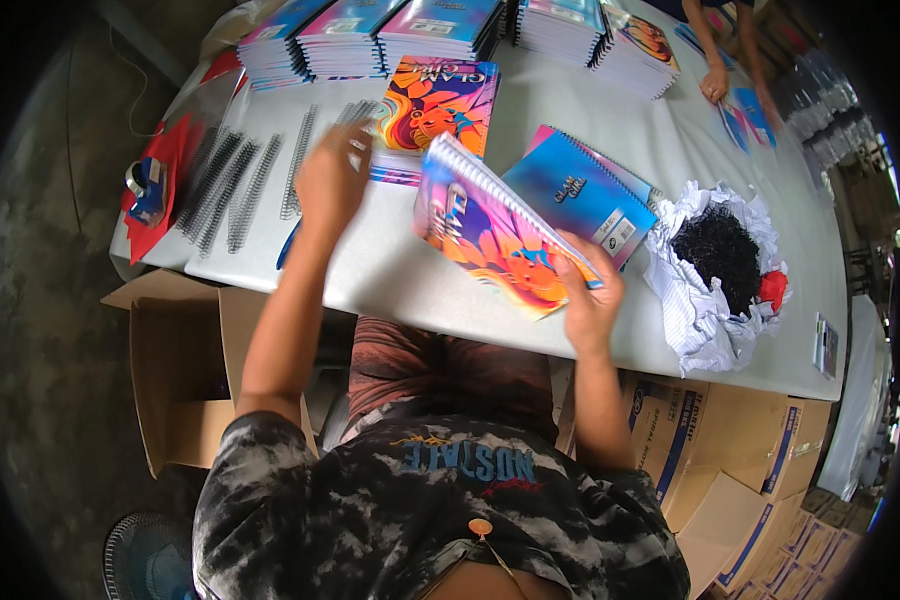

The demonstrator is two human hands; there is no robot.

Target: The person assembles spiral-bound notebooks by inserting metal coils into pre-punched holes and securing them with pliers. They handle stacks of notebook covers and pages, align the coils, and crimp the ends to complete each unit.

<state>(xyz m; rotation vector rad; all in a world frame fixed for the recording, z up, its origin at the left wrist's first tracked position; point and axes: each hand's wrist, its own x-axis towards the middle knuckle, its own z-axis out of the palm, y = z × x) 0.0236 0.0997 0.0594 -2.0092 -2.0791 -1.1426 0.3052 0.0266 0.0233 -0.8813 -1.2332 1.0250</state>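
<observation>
My right hand [592, 295] grips a spiral notebook [500, 240] by its lower right corner. The notebook is tilted above the table, its colourful orange and purple cover showing and a pale coil along its upper edge. My left hand [335, 180] is raised over the table, beside a stack of similar notebooks [440, 105] and a few dark spiral coils [298, 160]. Motion smears its fingers, so whether they hold anything cannot be told. Blue-backed notebooks [575, 190] lie behind the held one, partly covered by it.
More coils [225, 185] and a blue tape dispenser [148, 190] on red sheets lie left. Tall notebook stacks [430, 35] stand at the back. Crumpled paper [685, 310] holds black scraps [720, 260]. Another person's hand [715, 85] works far right. Cardboard boxes [175, 350] flank my legs.
</observation>
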